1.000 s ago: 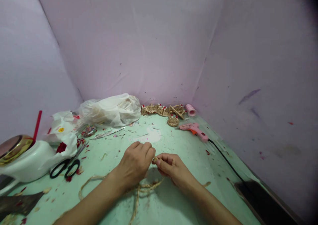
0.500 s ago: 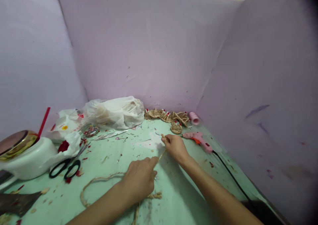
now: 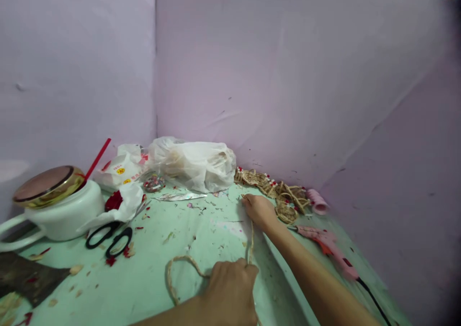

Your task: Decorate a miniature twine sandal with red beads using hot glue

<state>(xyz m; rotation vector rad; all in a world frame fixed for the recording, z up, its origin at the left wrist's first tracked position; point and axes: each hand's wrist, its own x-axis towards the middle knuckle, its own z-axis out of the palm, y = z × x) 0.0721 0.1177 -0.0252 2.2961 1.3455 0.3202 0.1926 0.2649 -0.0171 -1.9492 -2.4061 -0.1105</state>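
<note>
A length of tan jute twine (image 3: 251, 242) is stretched taut between my two hands over the green tabletop (image 3: 144, 283). My right hand (image 3: 258, 210) is reached out toward the back and pinches the far end of the twine. My left hand (image 3: 230, 292) is close to me, fingers closed round the near part. Behind the left hand the slack twine curls into a loop (image 3: 180, 268) on the table.
Woven jute pieces with red beads (image 3: 277, 191) lie at the back wall beside a pink spool (image 3: 317, 202). A pink glue gun (image 3: 329, 247) with a black cord lies at right. Plastic bags (image 3: 196, 163), black scissors (image 3: 110, 237) and a white gold-lidded pot (image 3: 57, 211) sit at left.
My hands began together pinching the twine. The right hand has since drawn its end away toward the back wall, the left stayed near, and the view has swung to the left.
</note>
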